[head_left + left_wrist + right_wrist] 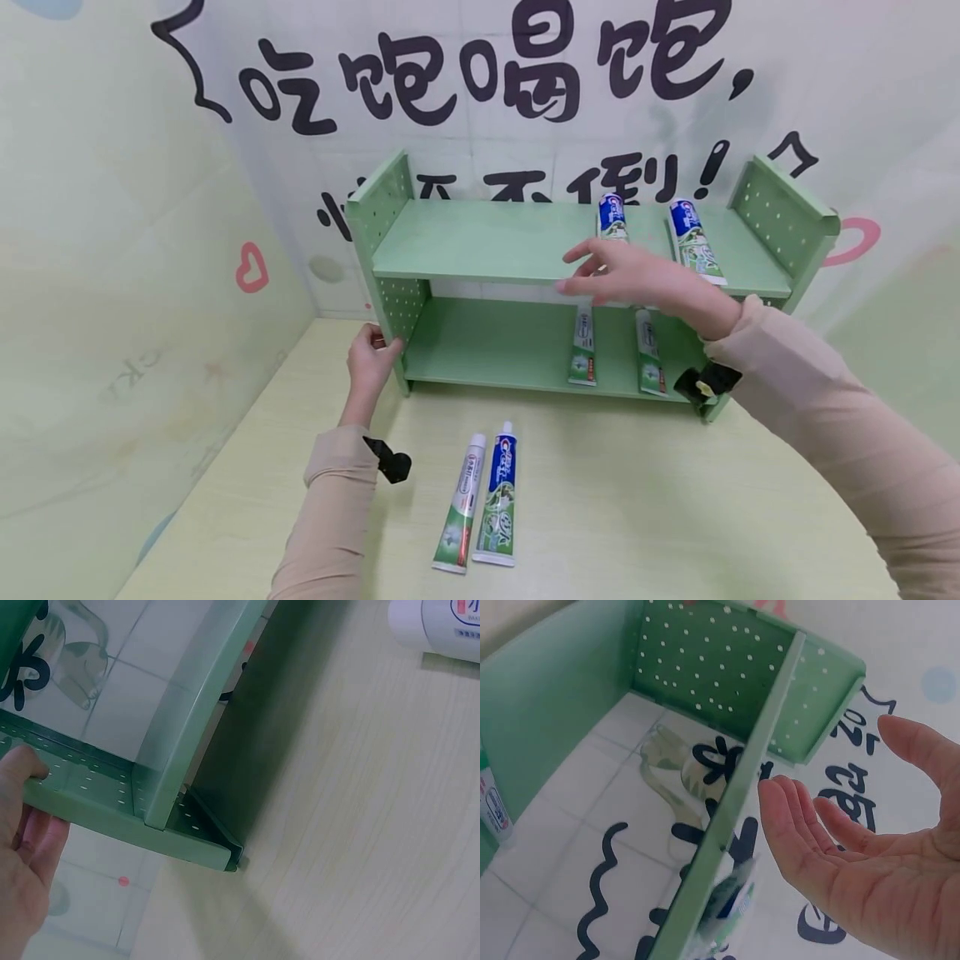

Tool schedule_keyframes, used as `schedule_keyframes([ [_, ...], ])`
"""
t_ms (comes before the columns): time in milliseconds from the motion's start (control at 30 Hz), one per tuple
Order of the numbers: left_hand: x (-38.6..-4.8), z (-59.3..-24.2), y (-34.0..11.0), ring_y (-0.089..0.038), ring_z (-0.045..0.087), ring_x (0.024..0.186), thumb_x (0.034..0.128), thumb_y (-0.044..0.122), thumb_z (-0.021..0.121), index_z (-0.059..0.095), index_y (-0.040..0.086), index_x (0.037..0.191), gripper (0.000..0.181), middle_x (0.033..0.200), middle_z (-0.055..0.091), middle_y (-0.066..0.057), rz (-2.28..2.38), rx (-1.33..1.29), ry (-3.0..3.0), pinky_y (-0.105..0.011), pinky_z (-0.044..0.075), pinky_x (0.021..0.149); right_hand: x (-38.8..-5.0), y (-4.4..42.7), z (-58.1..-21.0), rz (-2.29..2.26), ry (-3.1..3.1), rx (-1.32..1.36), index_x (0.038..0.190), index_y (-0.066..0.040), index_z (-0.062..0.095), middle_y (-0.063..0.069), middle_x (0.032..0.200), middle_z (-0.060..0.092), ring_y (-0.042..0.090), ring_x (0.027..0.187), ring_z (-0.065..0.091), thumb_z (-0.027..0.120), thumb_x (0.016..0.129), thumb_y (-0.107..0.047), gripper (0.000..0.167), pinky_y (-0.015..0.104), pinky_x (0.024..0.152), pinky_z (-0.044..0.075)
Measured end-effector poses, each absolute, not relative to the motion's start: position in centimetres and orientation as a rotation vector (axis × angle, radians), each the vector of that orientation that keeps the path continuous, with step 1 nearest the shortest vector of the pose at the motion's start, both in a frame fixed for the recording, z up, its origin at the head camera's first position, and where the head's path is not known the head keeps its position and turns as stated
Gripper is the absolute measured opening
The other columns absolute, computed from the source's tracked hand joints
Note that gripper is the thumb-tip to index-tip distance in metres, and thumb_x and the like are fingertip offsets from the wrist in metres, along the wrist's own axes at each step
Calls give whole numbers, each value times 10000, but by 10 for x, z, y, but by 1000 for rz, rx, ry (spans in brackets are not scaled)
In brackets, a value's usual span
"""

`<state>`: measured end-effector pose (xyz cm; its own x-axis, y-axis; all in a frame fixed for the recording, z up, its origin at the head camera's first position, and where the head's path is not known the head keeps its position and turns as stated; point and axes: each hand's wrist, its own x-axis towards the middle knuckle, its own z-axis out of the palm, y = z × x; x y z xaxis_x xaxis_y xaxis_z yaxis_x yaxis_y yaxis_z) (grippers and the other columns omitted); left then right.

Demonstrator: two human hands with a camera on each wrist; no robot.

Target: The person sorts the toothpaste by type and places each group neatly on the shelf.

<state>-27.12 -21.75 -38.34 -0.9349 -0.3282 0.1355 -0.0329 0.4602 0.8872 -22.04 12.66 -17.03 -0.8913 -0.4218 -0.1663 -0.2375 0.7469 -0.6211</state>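
A green two-tier shelf rack (pixel 480 242) stands on the table against the wall. My left hand (pixel 369 362) grips the edge of its left side panel (pixel 112 825), thumb on one face and fingers on the other. In front of the upper tier, my right hand (pixel 637 279) hovers with relaxed fingers and an empty palm, as the right wrist view also shows. It partly hides a blue-and-green toothpaste tube (pixel 612 218) lying up there. Another such toothpaste tube (pixel 693 237) lies to its right. On the lower tier lie two white-and-green toothpaste tubes (pixel 582 346).
On the table before the rack, a white-and-green toothpaste tube (pixel 461 504) and a blue-and-green toothpaste tube (pixel 498 500) lie side by side. Walls with black lettering rise behind and at the left. The rack's right side panel (pixel 783 217) stands beyond my right forearm.
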Motion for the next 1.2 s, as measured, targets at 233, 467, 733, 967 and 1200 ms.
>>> schedule_keyframes([
  [233,-271,-383,-219,-308,555,1038,832,154,567,495,-21,1085,316,1090,582,-209,-1465,307,-2420,-405,487,880,-213,121,-196,-879,2569,-569,1342,-72,355,180,1282,487,326,1175,493,549,883,-364,578,442,960,438],
  [467,-272,-383,-218,-306,560,1040,825,162,572,496,-19,1086,327,1092,587,-205,-1477,303,-2417,-403,488,884,-215,115,-224,-872,2524,-572,1337,-36,355,179,1236,524,284,1111,524,560,877,-342,589,394,932,461],
  [733,-272,-384,-218,-299,562,1029,834,149,568,496,-21,1080,307,1084,587,-206,-1473,305,-2418,-395,491,875,-218,105,-255,-834,2464,-550,1324,-11,361,185,1194,544,145,686,529,562,882,-316,574,241,548,453],
  [967,-272,-384,-219,-298,564,1024,830,150,574,498,-18,1076,307,1078,590,-203,-1470,309,-2418,-397,486,878,-213,97,-276,-860,2429,-558,1303,5,381,170,1157,565,241,957,586,572,869,-358,597,334,804,509],
  [1200,-270,-382,-218,-304,558,1034,833,158,568,492,-21,1089,322,1090,583,-204,-1478,306,-2424,-401,486,882,-211,87,-303,-888,2405,-466,1301,-37,412,153,1166,566,202,927,581,600,852,-343,575,329,797,507],
])
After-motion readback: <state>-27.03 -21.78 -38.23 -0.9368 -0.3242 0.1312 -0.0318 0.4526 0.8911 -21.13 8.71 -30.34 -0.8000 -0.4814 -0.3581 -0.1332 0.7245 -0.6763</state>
